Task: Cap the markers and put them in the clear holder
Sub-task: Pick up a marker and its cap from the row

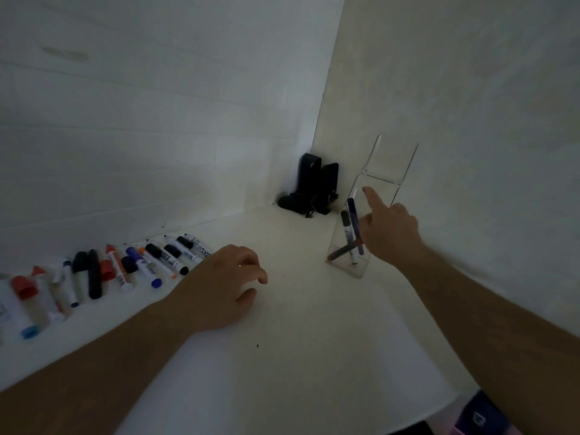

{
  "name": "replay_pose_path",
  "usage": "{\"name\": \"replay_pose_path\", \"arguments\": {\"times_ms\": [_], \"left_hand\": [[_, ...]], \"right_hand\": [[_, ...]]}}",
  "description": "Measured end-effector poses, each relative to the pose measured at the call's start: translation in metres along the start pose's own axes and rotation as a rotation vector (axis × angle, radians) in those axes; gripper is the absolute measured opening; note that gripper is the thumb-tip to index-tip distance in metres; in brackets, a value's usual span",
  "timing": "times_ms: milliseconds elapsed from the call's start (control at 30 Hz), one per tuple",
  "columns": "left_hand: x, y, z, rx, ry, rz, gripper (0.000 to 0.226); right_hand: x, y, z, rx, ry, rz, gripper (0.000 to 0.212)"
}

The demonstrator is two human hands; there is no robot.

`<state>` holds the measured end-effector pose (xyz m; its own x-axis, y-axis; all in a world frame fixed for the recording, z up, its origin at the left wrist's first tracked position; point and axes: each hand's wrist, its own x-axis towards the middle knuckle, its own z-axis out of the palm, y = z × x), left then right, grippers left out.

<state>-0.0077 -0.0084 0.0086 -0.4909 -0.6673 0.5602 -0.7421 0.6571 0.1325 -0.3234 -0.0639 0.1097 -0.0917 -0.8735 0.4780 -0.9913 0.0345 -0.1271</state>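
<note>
**Hands free, three markers in the holder, a long row left**

Both hands are holding nothing at this moment. The right hand [387,233] is up against the clear holder [370,215], its forefinger straight and laid on the holder's near face, the other fingers loosely bent; it looks to be touching or steadying the holder, not gripping it. The left hand [224,285] hovers low over the white counter [298,340], fingers loosely curled and relaxed, with nothing between them, just to the right of the row of markers.

As for progress, the job seems to be at an early stage. Three markers stand in the holder: a black-capped one [347,229], a blue or purple one [354,222], and a third lying slantwise across the bottom with a reddish end [340,252]. All three look capped, though the light is dim and the detail fine.

Much more remains. A long row of markers [125,265] lies along the left side of the counter by the wall: black, blue, orange and red ones among them. Some clearly wear caps; a few loose caps seem to lie among them, such as a blue one [156,282], but which markers are bare cannot be told for certain from here. The holder stands near the right wall, well apart from the row, with a dark object [314,189] in the corner behind it.

The likely next step is for the left hand to take a marker from the near end of the row.
</note>
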Motion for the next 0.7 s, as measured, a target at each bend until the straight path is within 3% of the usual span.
{"name": "replay_pose_path", "arguments": {"times_ms": [133,233,367,500,567,700], "left_hand": [[0.000,-0.001,-0.001,-0.008,-0.010,-0.016,0.017],[0.000,-0.002,-0.004,-0.015,-0.037,-0.026,0.019],[-0.001,0.000,-0.007,-0.053,-0.154,-0.029,0.025],[-0.001,-0.001,-0.009,-0.056,-0.157,-0.059,0.027],[-0.001,-0.006,-0.012,-0.076,-0.077,-0.078,0.023],[0.001,-0.019,-0.023,0.059,0.184,-0.206,0.013]], "right_hand": [[-0.008,-0.010,-0.004,-0.071,0.123,-0.026,0.058],[-0.020,-0.030,0.007,0.011,0.235,-0.234,0.055],[-0.035,-0.080,0.046,0.377,-0.091,-0.447,0.040],[-0.039,-0.128,0.089,0.524,-0.322,-0.561,0.033],[-0.038,-0.149,0.099,0.548,-0.415,-0.650,0.033],[-0.029,-0.175,0.110,0.405,-0.452,-0.781,0.029]]}}
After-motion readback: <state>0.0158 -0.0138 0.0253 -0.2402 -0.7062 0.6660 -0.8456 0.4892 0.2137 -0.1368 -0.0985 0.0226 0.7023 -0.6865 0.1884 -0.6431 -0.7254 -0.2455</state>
